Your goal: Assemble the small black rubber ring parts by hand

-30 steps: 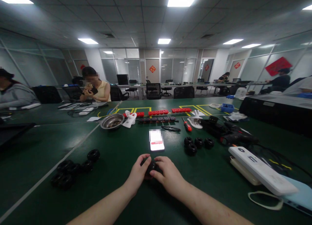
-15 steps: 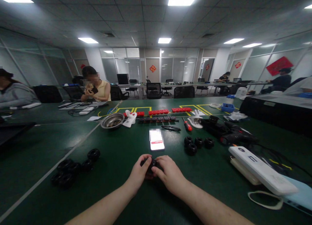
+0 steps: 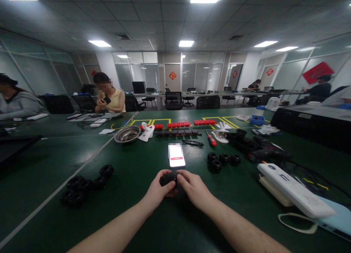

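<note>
Grips one small black wheel (image 3: 168, 179) at near centre, over the green table (image 3: 137, 216), in left hand (image 3: 159, 190) and right hand (image 3: 193, 189), fingers curled tight around it; leaves a heap of like wheels (image 3: 82, 185) near left, four more (image 3: 222, 161) right of the phone (image 3: 176, 156); no telling finished from unfinished.

Green table (image 3: 137, 216), phone (image 3: 176, 155), black wheels (image 3: 223, 161), steel bowl (image 3: 127, 134), red screwdriver (image 3: 211, 139), white case (image 3: 294, 190)
</note>
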Tool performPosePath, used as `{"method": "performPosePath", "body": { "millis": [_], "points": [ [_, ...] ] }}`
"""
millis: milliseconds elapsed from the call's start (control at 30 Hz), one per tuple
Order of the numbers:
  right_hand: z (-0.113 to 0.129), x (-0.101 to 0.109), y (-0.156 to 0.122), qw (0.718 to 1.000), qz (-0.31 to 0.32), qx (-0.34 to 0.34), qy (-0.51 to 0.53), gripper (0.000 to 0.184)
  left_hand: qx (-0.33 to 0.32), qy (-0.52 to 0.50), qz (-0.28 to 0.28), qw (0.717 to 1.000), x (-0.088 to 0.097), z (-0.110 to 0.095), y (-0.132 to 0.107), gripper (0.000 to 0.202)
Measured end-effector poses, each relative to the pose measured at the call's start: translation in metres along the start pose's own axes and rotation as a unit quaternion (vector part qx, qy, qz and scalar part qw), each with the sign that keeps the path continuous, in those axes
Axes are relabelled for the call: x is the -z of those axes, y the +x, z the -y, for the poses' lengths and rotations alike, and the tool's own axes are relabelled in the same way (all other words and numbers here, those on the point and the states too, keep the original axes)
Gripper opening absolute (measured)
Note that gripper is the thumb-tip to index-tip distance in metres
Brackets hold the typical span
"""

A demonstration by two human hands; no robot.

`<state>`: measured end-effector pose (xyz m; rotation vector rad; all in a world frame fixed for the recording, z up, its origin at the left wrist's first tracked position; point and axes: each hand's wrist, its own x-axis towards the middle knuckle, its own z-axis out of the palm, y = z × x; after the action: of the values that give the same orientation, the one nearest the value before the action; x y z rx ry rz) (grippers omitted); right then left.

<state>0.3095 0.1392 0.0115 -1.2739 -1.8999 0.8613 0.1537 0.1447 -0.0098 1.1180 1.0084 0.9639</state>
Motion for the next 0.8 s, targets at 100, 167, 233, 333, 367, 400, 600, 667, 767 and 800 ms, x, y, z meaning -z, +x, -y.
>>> {"method": "performPosePath", "body": {
  "millis": [100,167,233,333,367,400,600,667,767,800],
  "points": [
    [-0.005,-0.002,0.003,0.999,0.007,-0.014,0.038,0.025,-0.028,0.038,-0.005,0.999,0.000,0.004,0.000,0.061],
    [-0.008,-0.004,0.005,0.995,0.008,0.001,0.096,0.032,-0.045,0.040,-0.011,0.998,0.000,0.004,0.000,0.059],
    [-0.010,-0.005,0.007,0.990,0.002,0.016,0.142,0.036,-0.050,0.021,-0.015,0.998,-0.001,0.003,0.000,0.057],
    [-0.011,-0.008,0.008,0.980,0.004,0.016,0.199,0.034,-0.037,-0.003,-0.012,0.999,-0.003,0.001,-0.002,0.056],
    [-0.010,-0.009,0.008,0.974,0.008,0.012,0.228,0.035,-0.038,-0.007,-0.010,0.999,-0.003,0.001,-0.002,0.056],
    [-0.010,-0.009,0.008,0.966,0.009,0.004,0.259,0.038,-0.043,-0.012,-0.009,0.999,-0.004,0.001,-0.002,0.056],
    [-0.010,-0.009,0.010,0.948,-0.004,-0.060,0.313,0.035,-0.079,0.006,-0.014,0.997,-0.003,0.006,0.000,0.050],
    [-0.011,-0.007,0.011,0.942,0.015,-0.055,0.330,0.040,-0.087,0.006,-0.010,0.996,-0.002,0.007,0.001,0.051],
    [-0.011,-0.006,0.011,0.936,0.012,-0.051,0.349,0.038,-0.090,0.005,0.003,0.996,0.000,0.008,0.001,0.052],
    [-0.011,-0.006,0.011,0.938,0.006,-0.051,0.344,0.036,-0.089,0.005,0.007,0.996,0.001,0.008,0.001,0.052]
  ]
}}
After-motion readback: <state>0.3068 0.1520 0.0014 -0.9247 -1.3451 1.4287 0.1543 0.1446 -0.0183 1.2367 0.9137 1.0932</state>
